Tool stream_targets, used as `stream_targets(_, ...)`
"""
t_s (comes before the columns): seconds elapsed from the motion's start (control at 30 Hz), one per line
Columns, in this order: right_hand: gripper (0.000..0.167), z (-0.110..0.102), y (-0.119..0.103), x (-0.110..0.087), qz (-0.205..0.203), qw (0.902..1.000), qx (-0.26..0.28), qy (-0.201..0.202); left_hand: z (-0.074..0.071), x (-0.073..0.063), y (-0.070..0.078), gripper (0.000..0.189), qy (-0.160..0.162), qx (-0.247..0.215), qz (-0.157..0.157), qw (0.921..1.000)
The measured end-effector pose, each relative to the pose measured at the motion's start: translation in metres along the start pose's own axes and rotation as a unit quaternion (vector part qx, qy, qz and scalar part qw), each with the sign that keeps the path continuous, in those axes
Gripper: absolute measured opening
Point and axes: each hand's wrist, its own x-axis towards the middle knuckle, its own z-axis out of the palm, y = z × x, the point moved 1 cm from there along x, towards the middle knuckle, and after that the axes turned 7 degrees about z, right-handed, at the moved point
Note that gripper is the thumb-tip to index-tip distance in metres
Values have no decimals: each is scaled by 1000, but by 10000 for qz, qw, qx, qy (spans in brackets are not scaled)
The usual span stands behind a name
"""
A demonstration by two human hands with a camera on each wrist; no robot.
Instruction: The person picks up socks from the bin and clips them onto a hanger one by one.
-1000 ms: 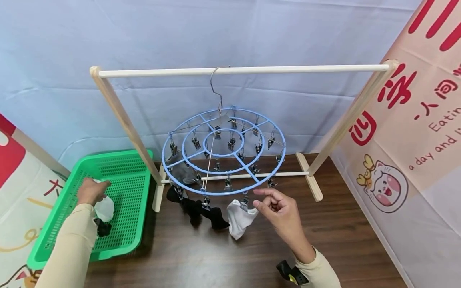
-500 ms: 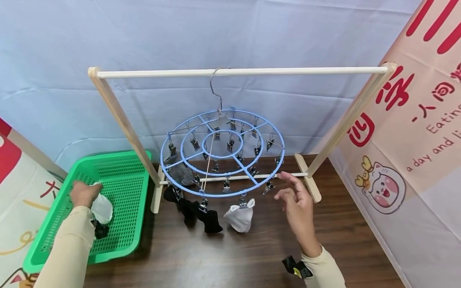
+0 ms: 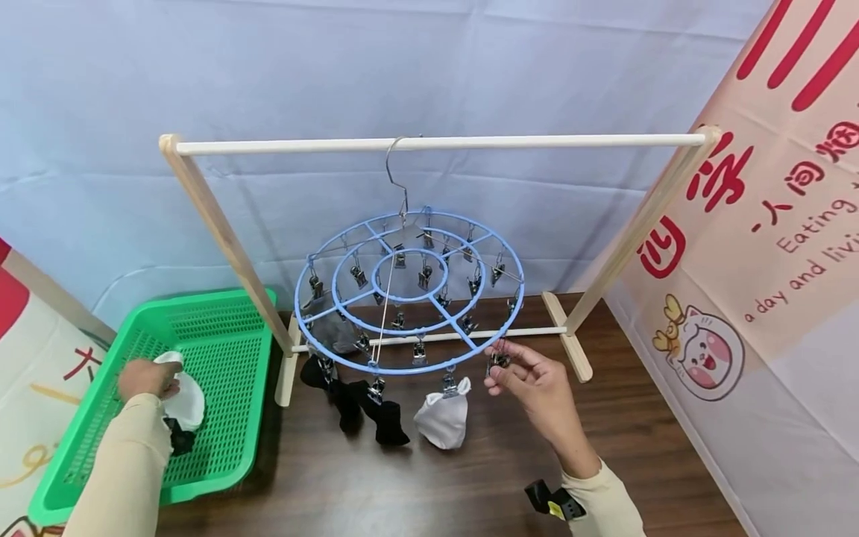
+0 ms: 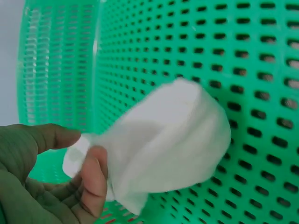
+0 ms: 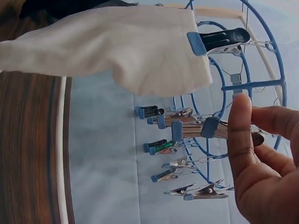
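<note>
In the head view my left hand is inside the green basket. Its thumb and fingers pinch the end of a white sock, whose rest lies against the mesh. My right hand pinches a metal clip at the front right of a blue round clip hanger. The blue-tipped end of that clip points away from the thumb in the right wrist view. Left of this hand, another white sock hangs from its clip. Farther left hang black socks and a grey sock.
A wooden rack carries the hanger by its metal hook. Several bare clips dangle from the rings. A small black item lies in the basket beside the sock. Behind the rack hangs a pale backdrop.
My right hand has drawn back from the hung white sock, moved right, and taken hold of a clip. The left hand stays in the basket with its sock. The view has shifted slightly.
</note>
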Motion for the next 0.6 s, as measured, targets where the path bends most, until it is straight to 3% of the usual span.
stream_targets(0.07, 34, 0, 1, -1, -42, 10000, -38, -62, 0, -2, -7, 34, -110, -147, -77, 9998)
stream_targets(0.17, 29, 1, 2, -2, -68, 9996, -253, -41, 1, -4, -13, 30, -173, -3, -175, 9997)
stream_targets(0.27, 24, 2, 1, -3, 4, 9984, -567, 27, 2, -3, -15, 25, -155, 318, -88, 9993)
stream_targets(0.43, 20, 3, 1, -4, 143, 9969, -775, 5, 5, 0, -15, 25, -211, 381, -39, 9990)
stream_targets(0.5, 18, 3, 1, -5, 122, 9975, -693, -27, 5, 0, -13, 30, -225, 522, 72, 9984)
stream_targets(0.6, 13, 3, 1, -6, -47, 9986, -518, -26, 5, -1, -4, 36, -98, 868, 518, 9948)
